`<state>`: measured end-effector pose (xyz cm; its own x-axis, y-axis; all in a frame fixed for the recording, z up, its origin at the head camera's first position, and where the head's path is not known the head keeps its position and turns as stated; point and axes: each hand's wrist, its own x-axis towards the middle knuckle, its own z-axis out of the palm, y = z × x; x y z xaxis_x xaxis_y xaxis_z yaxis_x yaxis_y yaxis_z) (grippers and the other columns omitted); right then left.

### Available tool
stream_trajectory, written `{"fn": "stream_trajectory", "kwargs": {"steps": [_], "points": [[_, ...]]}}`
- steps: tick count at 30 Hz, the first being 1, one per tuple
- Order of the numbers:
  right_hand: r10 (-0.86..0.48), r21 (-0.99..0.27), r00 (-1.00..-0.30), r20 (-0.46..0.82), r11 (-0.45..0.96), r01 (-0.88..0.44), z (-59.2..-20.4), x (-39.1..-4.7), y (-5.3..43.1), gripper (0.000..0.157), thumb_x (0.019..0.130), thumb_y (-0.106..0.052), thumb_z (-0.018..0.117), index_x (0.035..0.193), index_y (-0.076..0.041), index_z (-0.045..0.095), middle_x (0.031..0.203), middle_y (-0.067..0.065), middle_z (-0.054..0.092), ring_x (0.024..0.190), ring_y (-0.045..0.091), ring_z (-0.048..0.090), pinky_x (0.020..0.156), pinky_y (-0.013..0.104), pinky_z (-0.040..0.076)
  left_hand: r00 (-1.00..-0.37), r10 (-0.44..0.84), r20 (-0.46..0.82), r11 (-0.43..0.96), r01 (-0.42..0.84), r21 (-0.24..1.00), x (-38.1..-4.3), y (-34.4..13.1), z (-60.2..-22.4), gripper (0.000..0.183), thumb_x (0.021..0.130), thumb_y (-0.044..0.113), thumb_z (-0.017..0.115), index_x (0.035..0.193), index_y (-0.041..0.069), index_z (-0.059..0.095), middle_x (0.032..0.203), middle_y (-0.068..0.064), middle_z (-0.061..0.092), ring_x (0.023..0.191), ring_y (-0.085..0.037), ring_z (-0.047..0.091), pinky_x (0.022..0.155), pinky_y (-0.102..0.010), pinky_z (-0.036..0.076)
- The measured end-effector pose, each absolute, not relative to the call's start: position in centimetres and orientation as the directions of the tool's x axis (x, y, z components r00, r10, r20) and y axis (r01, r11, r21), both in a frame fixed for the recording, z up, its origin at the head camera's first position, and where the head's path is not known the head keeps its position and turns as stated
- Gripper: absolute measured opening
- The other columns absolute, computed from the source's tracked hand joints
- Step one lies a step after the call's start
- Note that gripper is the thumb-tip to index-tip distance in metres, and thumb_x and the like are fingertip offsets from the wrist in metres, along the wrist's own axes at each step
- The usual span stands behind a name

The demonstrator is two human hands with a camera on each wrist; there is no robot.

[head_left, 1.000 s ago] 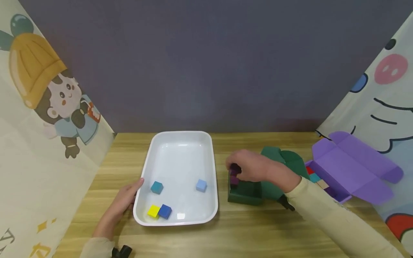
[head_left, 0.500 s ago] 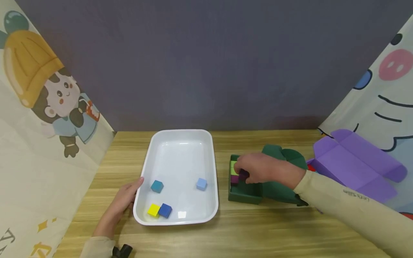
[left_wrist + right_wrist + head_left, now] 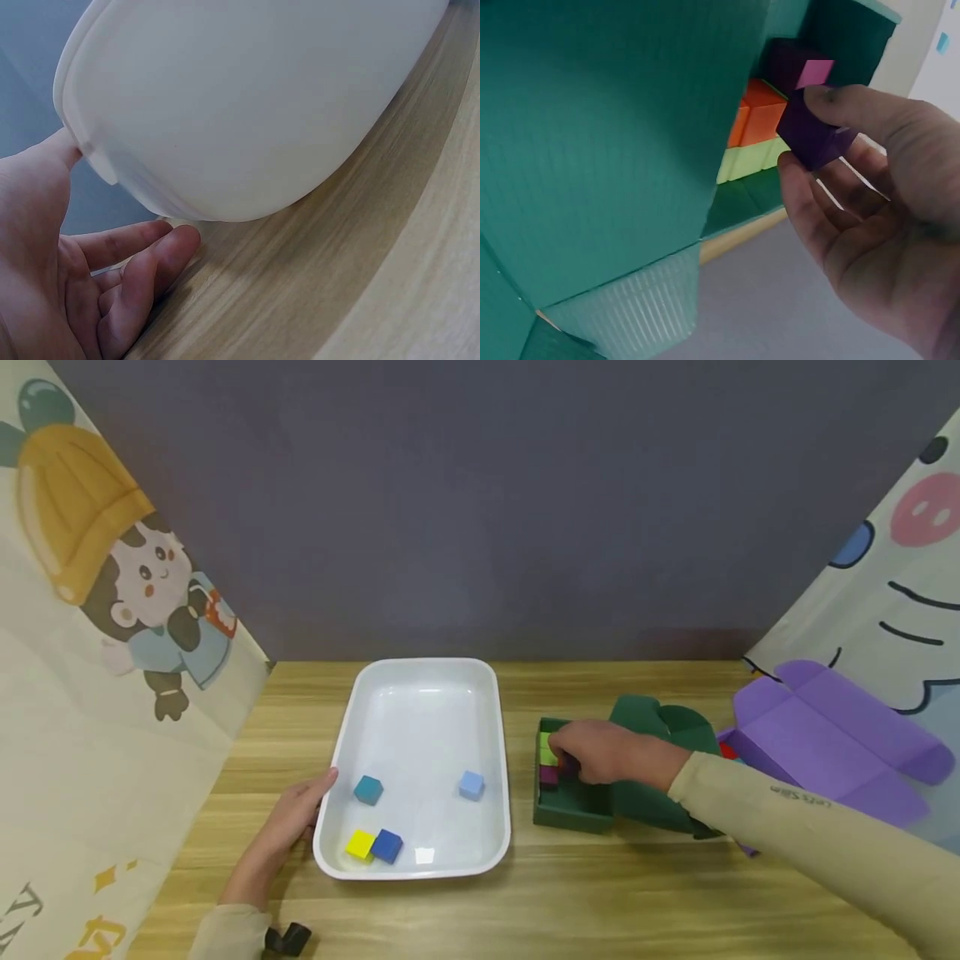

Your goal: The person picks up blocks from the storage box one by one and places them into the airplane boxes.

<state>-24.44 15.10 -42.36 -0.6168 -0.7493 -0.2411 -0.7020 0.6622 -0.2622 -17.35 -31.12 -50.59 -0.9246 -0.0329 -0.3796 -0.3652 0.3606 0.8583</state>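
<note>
In the head view, my left hand [image 3: 294,817] holds the near left side of a white tray [image 3: 420,710]. Its thumb lies at the rim, with loosely bent fingers beside the outer wall in the left wrist view. A teal cube [image 3: 368,790], a light blue cube [image 3: 472,786], a yellow cube [image 3: 360,846] and a dark blue cube [image 3: 387,847] lie in the tray. Over the green box [image 3: 573,817], my right hand [image 3: 606,752] pinches a dark purple cube [image 3: 810,133] between thumb and fingers. Lime cubes [image 3: 750,159], orange cubes [image 3: 763,112] and another purple cube [image 3: 799,64] sit inside.
The green box's lid [image 3: 652,793] lies folded back to the right. Beyond it stands a purple box with an open lid [image 3: 817,735], partly behind my right sleeve. A grey wall [image 3: 480,510] rises behind the wooden table [image 3: 465,918].
My right hand has shifted right within the green box, carrying the purple cube away from its left side. Lime cubes there have come into sight. The left hand stays at the tray.
</note>
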Motion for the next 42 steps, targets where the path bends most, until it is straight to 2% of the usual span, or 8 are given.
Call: {"fn": "stream_trajectory", "kwargs": {"steps": [5, 12, 24, 33, 42], "points": [[-0.724, -0.282, -0.633, -0.275, 0.690, -0.666, -42.9, -24.7, 15.0, 0.031, 0.073, 0.008, 0.073, 0.096, -0.009, 0.061, 0.088, 0.002, 0.061, 0.071, 0.013, 0.051, 0.060, 0.032, 0.046, -0.925, -0.033, -0.378, 0.359, -0.364, 0.859, -17.5, -31.1, -50.5, 0.081, 0.095, 0.062, 0.045, 0.134, -0.008, 0.050, 0.097, -0.017, 0.070, 0.078, -0.025, 0.067, 0.062, -0.038, 0.057], [-0.694, -0.253, -0.669, -0.264, 0.720, -0.647, -43.4, -24.9, 14.9, 0.028, 0.073, -0.001, 0.080, 0.092, -0.010, 0.062, 0.083, -0.001, 0.059, 0.070, 0.014, 0.053, 0.057, 0.033, 0.047, -0.927, -0.031, -0.373, 0.370, -0.358, 0.858, -17.6, -31.0, -50.3, 0.079, 0.096, 0.061, 0.045, 0.132, -0.009, 0.051, 0.092, -0.016, 0.070, 0.074, -0.024, 0.067, 0.060, -0.037, 0.056], [-0.640, -0.252, -0.697, -0.323, 0.768, -0.588, -44.1, -25.1, 14.5, 0.032, 0.071, -0.005, 0.085, 0.093, -0.008, 0.061, 0.082, 0.000, 0.059, 0.068, 0.014, 0.054, 0.059, 0.033, 0.049, -0.930, -0.026, -0.366, 0.354, -0.351, 0.867, -17.4, -30.9, -50.6, 0.080, 0.096, 0.061, 0.045, 0.133, -0.009, 0.050, 0.096, -0.016, 0.070, 0.076, -0.025, 0.067, 0.061, -0.038, 0.057], [-0.640, -0.264, -0.682, -0.353, 0.768, -0.583, -44.4, -25.0, 14.0, 0.032, 0.071, -0.003, 0.084, 0.094, -0.009, 0.063, 0.083, 0.000, 0.060, 0.069, 0.012, 0.054, 0.060, 0.031, 0.049, -0.926, -0.048, -0.375, 0.363, -0.365, 0.857, -17.0, -31.1, -50.6, 0.082, 0.095, 0.063, 0.045, 0.137, -0.008, 0.048, 0.100, -0.016, 0.070, 0.077, -0.024, 0.067, 0.061, -0.037, 0.056], [-0.691, -0.265, -0.640, -0.337, 0.722, -0.639, -45.3, -25.9, 14.0, 0.033, 0.069, -0.002, 0.084, 0.092, -0.010, 0.062, 0.080, -0.002, 0.058, 0.068, 0.011, 0.052, 0.059, 0.029, 0.047, -0.926, -0.046, -0.374, 0.356, -0.365, 0.860, -17.4, -31.0, -50.7, 0.082, 0.094, 0.063, 0.045, 0.136, -0.008, 0.048, 0.099, -0.016, 0.070, 0.077, -0.024, 0.067, 0.061, -0.037, 0.056]]}}
